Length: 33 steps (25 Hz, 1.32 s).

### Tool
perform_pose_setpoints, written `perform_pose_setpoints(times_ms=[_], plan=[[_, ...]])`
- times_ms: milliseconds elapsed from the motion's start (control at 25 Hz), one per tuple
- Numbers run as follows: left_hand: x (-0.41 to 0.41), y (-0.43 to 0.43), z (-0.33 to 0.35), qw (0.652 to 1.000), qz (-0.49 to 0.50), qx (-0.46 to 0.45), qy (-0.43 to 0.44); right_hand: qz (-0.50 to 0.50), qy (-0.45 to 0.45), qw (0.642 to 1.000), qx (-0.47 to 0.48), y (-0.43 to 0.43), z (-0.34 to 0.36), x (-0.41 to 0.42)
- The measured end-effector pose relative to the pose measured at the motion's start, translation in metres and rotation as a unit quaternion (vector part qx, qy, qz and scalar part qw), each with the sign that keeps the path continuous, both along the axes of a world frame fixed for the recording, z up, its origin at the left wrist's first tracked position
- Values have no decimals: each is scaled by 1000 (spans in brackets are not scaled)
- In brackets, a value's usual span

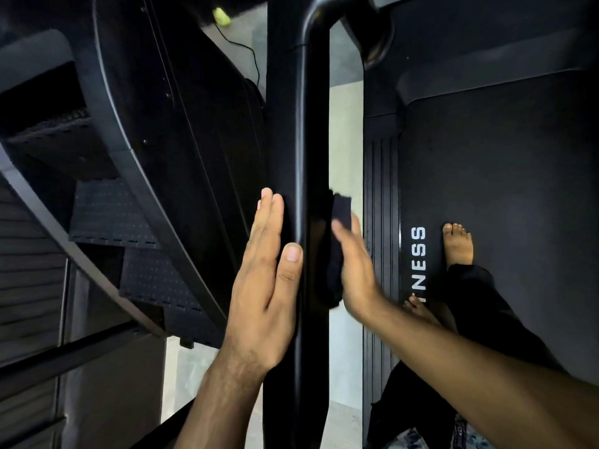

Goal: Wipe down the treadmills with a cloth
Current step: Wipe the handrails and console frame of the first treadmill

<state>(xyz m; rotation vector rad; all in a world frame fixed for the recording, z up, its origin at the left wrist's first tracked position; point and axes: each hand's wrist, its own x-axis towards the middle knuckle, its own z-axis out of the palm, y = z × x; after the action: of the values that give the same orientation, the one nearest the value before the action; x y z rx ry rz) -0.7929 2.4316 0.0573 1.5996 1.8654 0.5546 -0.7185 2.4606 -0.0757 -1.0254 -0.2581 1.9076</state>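
The left hand lies flat, fingers straight, against the near-left face of a black upright post. The right hand holds a dark cloth bunched in its grip and presses it to the post's right face, level with the other hand. The wiping looks to be partway along this post. No surface shows whether it is already clean. Judging by that, the ribbed side rail, the treadmill deck under a bare foot, and any other machines remain to be done. A stepped machine stands at left.
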Motion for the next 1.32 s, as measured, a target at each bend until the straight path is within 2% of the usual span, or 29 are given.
perform_pose_setpoints(times_ms=[80, 240, 360, 520, 640, 800, 960, 1080, 1240, 1320], plan=[[-1, 8, 0, 1000, -1, 5, -3, 2, 22, 1000, -3, 3, 0, 4], [-5, 25, -3, 1000, -10, 6, 1, -31, -10, 999, -12, 50, -6, -1], [-6, 33, -1, 1000, -14, 4, -1, -11, 39, 999, -23, 38, -13, -7], [-10, 47, -2, 1000, -22, 4, -7, -37, -10, 998, -43, 99, -14, -6], [-10, 54, 1, 1000, -26, 0, -6, -29, 15, 999, -15, 82, -8, -5], [-8, 74, 0, 999, -30, -9, -3, -68, -20, 997, -15, 138, -16, -4], [-10, 108, 2, 1000, 2, -18, -6, -29, 21, 999, -27, 139, -8, -2], [-8, 120, 2, 1000, -8, -14, -2, -53, 34, 998, -28, 173, -4, 1], [1, 121, 1, 1000, 2, -11, -6, 19, 24, 999, -30, 127, -6, -5], [0, 123, 3, 1000, 3, -17, -9, -1, 0, 1000, -30, 159, -2, 1]])
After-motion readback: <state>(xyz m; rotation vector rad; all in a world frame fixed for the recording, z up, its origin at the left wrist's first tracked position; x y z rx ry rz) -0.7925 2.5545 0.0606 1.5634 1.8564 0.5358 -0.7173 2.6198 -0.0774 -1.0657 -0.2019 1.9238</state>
